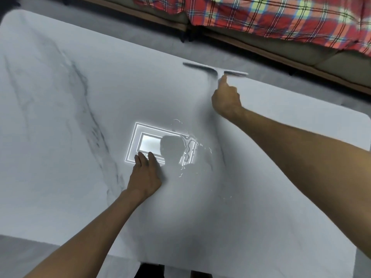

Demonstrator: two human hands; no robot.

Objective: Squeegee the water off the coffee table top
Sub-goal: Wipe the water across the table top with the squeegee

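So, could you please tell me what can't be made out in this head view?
- Squeegee: motion-blurred, so whether its blade touches the table top is unclear.
- Its handle: hidden inside the right hand.
- Water: seen only in the ceiling light's reflection; its spread elsewhere can't be judged.
- Table's left end: cut off by the frame edge.
- Under the left hand: wet or dry, unknown.

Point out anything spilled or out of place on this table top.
Water lies spilled in thin streaks and beads mid-table, just right of the left hand pressed flat on the coffee table. The right hand holds the squeegee at the far edge, well away from it. Nothing else stands out.
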